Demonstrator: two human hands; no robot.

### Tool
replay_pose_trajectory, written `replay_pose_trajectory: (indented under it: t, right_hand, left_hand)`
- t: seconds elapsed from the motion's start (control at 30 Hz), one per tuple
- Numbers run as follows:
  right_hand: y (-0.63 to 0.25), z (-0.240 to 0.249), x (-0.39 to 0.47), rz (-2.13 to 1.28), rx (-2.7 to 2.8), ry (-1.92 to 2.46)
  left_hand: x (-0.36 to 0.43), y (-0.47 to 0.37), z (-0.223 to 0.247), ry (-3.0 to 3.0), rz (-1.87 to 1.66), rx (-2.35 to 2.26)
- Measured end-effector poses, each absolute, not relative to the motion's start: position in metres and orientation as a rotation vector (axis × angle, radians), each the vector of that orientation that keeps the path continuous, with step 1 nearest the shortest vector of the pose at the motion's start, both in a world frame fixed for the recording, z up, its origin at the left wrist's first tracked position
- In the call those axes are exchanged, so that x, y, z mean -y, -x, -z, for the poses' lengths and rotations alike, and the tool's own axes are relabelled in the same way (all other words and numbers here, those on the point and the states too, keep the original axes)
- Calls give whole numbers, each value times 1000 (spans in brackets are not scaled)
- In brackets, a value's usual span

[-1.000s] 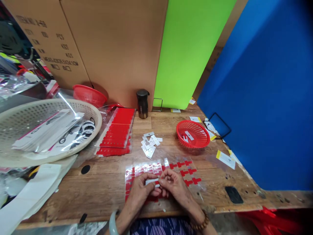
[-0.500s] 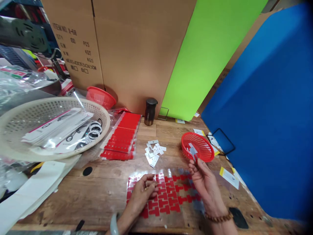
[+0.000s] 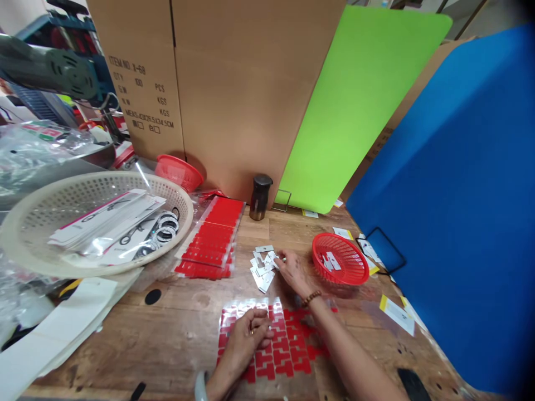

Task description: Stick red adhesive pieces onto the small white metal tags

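Observation:
My left hand (image 3: 249, 337) lies over a clear sheet of red T-shaped stickers (image 3: 281, 348), its fingers curled in toward the thumb. What it pinches, if anything, is too small to make out. Beyond the sheet, my right hand (image 3: 292, 271) is at the right edge of a loose pile of small white cards (image 3: 261, 272). Its fingertips are closed on one white card of that pile. To the right of this hand stands a red plastic basket (image 3: 346, 260) with several small white cards (image 3: 331, 260) inside.
Stacked red sticker sheets (image 3: 215, 228) lie at left, beside a large cream basket (image 3: 25, 245) of packaged goods. A dark bottle (image 3: 260, 197) stands at the back. Cardboard (image 3: 238, 100), a green board (image 3: 355, 100) and a blue board (image 3: 451, 211) wall the table (image 3: 184, 345).
My right hand has moved left from beside the red basket to the white card pile. The clear-and-white piece it held now appears to be in the basket. My left hand has stayed on the sheet.

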State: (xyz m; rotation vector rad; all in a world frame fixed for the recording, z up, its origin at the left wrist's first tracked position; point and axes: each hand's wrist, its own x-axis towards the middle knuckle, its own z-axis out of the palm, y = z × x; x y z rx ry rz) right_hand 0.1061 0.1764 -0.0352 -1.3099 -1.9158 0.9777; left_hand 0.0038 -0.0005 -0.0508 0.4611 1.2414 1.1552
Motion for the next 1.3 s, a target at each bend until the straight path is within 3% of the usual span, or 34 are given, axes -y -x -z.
replay_pose_trajectory:
  t: [0.2, 0.43, 0.6, 0.7, 0.8, 1.3]
  right_hand:
    - [-86, 43, -193, -903, 2018, 1355]
    - [-90, 34, -201, -1055, 1953, 1278]
    - [-119, 7, -165, -1282, 1829, 1139]
    - [-136, -1, -130, -1702, 1610, 943]
    - [-149, 2, -101, -1906, 1406, 809]
    - [-172, 37, -46, -2070, 968, 652]
  left_hand:
    - [-2, -5, 52, -456, -1152, -1266]
    - [0, -3, 55, -462, -1162, -1256]
    - [-2, -4, 44, -346, -1178, -1211]
    - [-5, -6, 27, -231, -1167, -1031]
    - [-7, -8, 12, -159, -1099, -870]
    - [0, -16, 6, -284, -1064, -1041]
